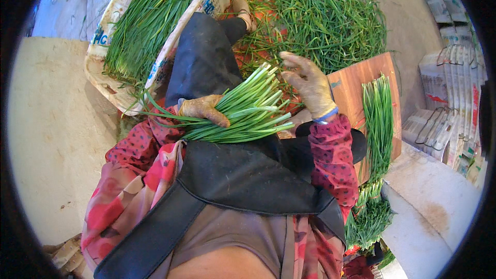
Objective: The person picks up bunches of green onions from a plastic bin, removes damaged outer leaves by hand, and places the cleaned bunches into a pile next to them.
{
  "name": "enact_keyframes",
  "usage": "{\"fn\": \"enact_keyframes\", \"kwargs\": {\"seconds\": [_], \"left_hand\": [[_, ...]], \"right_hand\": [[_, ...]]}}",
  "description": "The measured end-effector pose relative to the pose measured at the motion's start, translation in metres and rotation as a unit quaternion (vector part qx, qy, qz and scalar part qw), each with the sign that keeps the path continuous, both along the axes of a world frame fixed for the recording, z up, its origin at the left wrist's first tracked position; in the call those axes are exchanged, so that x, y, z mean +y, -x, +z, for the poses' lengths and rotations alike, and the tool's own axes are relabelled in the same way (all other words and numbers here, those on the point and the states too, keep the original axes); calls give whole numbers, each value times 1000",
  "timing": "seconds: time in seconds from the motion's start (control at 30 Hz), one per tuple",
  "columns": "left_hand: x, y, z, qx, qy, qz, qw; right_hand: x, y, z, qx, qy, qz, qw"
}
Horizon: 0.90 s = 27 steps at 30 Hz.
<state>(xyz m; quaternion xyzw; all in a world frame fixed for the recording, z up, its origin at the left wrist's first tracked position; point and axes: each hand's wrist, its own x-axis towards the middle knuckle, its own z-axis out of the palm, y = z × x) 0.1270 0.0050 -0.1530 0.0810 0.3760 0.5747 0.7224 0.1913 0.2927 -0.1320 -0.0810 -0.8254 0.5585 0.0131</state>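
Across my lap, over a black apron (248,178), lies a bunch of long green leafy stalks, likely garlic chives (248,112), pale ends towards the upper right. My left hand (205,110), in a soiled yellowish glove, grips the bunch near its middle. Raised to the right of the pale ends, my right hand (306,83) wears a similar glove; its fingers are apart and hold nothing. Another bundle of the green stalks (378,128) rests on a wooden board (345,85) at my right.
A white plastic crate (99,52) full of stalks stands at upper left. A loose heap of green leaves (329,19) lies ahead on a red sheet. Tied bundles (368,217) sit at lower right. Stacked folded cartons or crates (453,81) stand far right.
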Motion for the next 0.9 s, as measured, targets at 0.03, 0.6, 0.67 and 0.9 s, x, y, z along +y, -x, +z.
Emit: {"fn": "enact_keyframes", "kwargs": {"seconds": [0.03, 0.6, 0.67, 0.9], "left_hand": [[1, 1, 1, -2, 0, -7, 1000], [-20, 8, -7, -3, 38, 38, 999], [-21, 7, -13, -3, 21, 36, 999], [-19, 2, -6, -10, 42, 78, 996]], "right_hand": [[-8, 0, -1, 7, -17, 13, 1000], [105, 1, -40, 44, -43, -41, 997], [32, 8, -48, 44, 0, 114, 993], [32, -10, -80, -158, 254, -25, 954]]}}
